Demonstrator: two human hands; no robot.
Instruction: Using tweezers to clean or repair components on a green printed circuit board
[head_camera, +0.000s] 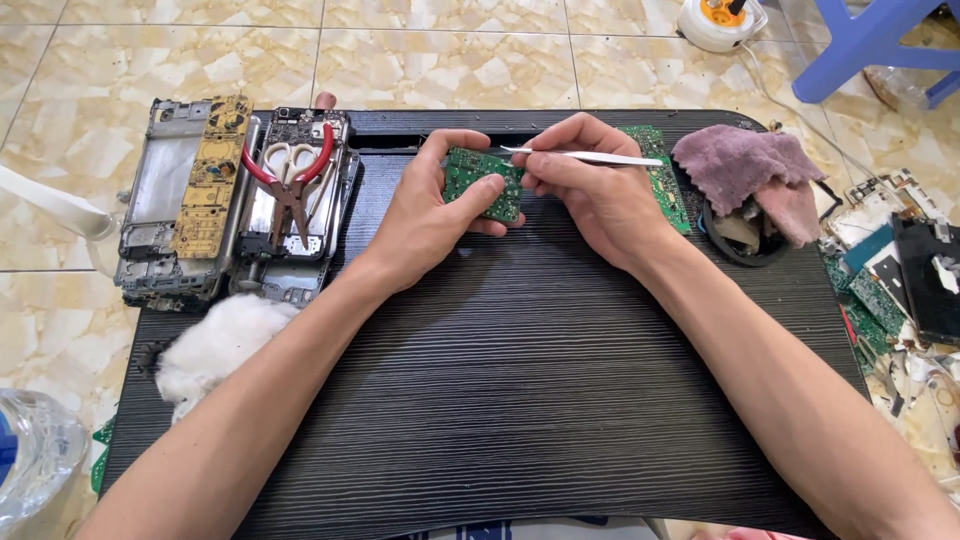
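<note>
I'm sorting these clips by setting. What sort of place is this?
Probably an informal electronics repair spot on a tiled floor. The left hand holds a green circuit board, the right hand works it with tweezers, and stripped phone frames lie on the black tray.

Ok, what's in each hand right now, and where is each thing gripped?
The left hand grips a small green circuit board by its left and lower edges. The right hand pinches silver tweezers near their tips, over the board.
</note>
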